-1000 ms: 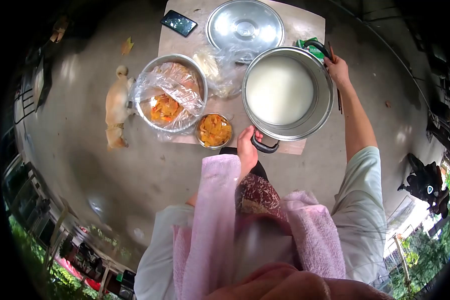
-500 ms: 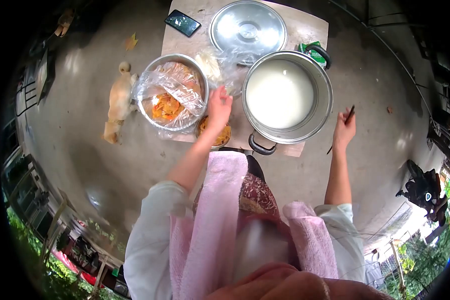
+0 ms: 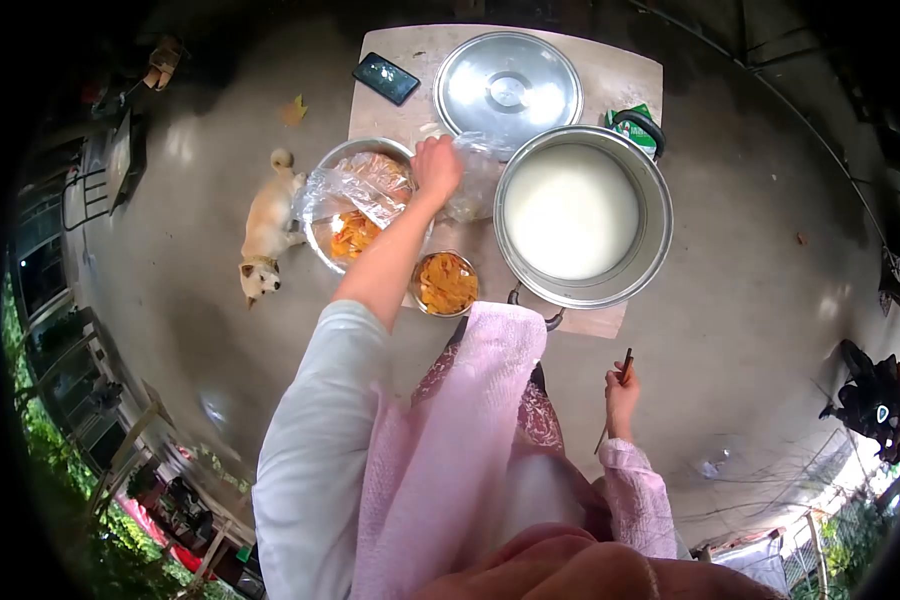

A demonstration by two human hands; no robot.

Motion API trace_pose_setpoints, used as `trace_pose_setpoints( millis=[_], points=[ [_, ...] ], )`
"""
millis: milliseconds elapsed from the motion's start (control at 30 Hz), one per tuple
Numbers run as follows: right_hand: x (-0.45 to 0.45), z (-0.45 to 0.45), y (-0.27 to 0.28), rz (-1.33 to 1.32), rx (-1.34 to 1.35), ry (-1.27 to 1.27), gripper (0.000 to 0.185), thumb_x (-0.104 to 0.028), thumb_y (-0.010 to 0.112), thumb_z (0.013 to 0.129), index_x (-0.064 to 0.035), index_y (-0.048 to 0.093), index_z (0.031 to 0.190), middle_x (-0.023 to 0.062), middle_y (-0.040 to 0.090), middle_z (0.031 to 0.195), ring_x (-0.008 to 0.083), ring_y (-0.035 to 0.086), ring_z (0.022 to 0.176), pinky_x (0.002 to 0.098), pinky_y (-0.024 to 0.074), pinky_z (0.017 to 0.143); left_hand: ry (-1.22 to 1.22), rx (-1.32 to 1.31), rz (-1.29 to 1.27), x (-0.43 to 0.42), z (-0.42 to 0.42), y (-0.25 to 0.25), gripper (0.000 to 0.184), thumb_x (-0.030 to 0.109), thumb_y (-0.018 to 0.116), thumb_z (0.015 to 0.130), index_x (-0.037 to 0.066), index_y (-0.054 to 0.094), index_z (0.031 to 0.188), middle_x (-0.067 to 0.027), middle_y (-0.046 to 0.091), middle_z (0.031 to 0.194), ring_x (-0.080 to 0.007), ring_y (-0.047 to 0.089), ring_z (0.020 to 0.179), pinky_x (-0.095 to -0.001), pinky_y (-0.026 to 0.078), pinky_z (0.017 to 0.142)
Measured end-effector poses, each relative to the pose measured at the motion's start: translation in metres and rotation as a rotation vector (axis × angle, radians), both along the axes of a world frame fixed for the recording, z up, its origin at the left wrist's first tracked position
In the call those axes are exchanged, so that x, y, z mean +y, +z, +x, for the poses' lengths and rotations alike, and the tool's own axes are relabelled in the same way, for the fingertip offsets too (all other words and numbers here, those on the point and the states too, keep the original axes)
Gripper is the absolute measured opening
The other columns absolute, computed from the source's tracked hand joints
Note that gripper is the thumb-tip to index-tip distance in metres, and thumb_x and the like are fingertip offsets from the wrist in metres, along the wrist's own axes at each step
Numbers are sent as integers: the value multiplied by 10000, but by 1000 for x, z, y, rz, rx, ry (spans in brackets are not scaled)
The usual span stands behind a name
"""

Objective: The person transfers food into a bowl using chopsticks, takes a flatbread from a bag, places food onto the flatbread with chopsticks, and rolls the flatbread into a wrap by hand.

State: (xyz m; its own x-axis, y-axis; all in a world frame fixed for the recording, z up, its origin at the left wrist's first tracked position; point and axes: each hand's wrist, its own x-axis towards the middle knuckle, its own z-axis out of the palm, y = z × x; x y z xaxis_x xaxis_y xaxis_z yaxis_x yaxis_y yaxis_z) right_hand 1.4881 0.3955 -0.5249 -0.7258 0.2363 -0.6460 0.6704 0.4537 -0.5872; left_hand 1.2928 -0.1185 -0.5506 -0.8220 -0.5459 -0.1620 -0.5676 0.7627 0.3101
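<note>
My left hand (image 3: pixel 437 172) is closed at a clear plastic bag (image 3: pixel 477 180) between the large bowl and the pot; its fingertips are partly hidden. Left of it stands a metal bowl (image 3: pixel 315 235) of orange pieces, partly covered by clear plastic film (image 3: pixel 335 195). A smaller bowl of orange strips (image 3: pixel 446 283) sits below my left forearm. My right hand (image 3: pixel 622 398), low and off the table's front edge, is closed around dark, thin chopsticks (image 3: pixel 627 362). Right of the bag is a large two-handled pot (image 3: pixel 660 235) with white liquid (image 3: pixel 570 212) inside.
A metal lid (image 3: pixel 510 70) lies at the back of the table (image 3: pixel 400 120), with a phone (image 3: pixel 386 78) to its left. A green packet (image 3: pixel 630 125) is behind the pot's handle. On the floor at left stands a dog (image 3: pixel 267 225). A pink towel (image 3: pixel 460 420) hangs down my front.
My left hand has moved from above the small bowl up to the plastic bag and closed there. My right hand has drawn back toward me with the chopsticks. The dog's head has turned.
</note>
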Motion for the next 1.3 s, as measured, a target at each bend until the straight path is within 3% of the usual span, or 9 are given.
trace_pose_setpoints(
  millis=[133,333,400,500,600,933,1033,1233,1300],
  points=[
    [-5,-5,-4,-62,-7,66,243,-12,603,864,-13,596,1107,8,575,741,68,479,535,223,378,464,120,405,123,-40,14,16,210,58,543,815,-8,624,997,-199,648,936,-384,604,895,-437,467,800],
    [-29,-29,22,-49,-71,100,264,-69,625,857,-11,617,1115,12,593,760,95,538,654,247,440,615,291,657,543,-65,1,87,237,13,519,830,-2,653,1024,-114,675,880,-173,603,817,-284,465,763],
    [-27,-27,13,-58,-27,136,253,-33,603,877,-13,602,1128,-1,576,744,68,479,538,217,389,480,216,655,675,-75,-7,101,240,6,527,830,3,663,1028,-67,672,878,-133,587,824,-266,462,752],
    [-33,-38,25,-64,-55,132,274,-74,635,851,-28,631,1121,36,611,766,118,574,713,268,470,694,171,640,864,-76,-26,132,221,25,576,838,11,678,1034,-19,675,913,-104,595,838,-241,467,751],
    [-49,-59,42,-43,40,167,254,-69,627,863,-29,625,1114,23,591,749,111,559,703,264,463,684,101,591,905,-72,-48,155,226,47,599,850,14,682,1058,-34,683,973,-116,613,854,-247,483,771],
    [-186,-181,138,-304,94,353,259,-80,653,852,-34,632,1106,-11,549,802,79,516,721,224,428,663,86,468,935,-61,-55,74,337,-26,562,811,14,665,1129,-48,674,978,-125,603,886,-233,465,791],
    [-247,-220,169,-461,-133,297,312,-62,690,812,0,608,1107,4,569,822,61,463,551,220,359,468,116,545,1017,-60,-41,60,306,-37,586,782,6,660,1075,-30,646,928,-112,586,862,-231,460,783],
    [-354,-257,132,-484,-62,350,606,-102,779,756,46,467,1254,66,579,868,49,416,465,210,287,378,217,585,1285,-52,-19,68,253,-43,599,777,6,641,1022,-41,635,980,-119,587,918,-246,462,823],
    [-377,-261,106,-412,49,460,682,-274,830,707,46,506,1214,73,578,873,110,506,552,252,416,491,171,588,1237,-50,-19,71,262,-3,645,779,11,642,1041,-54,640,1010,-143,592,964,-257,466,844]
  ],
)
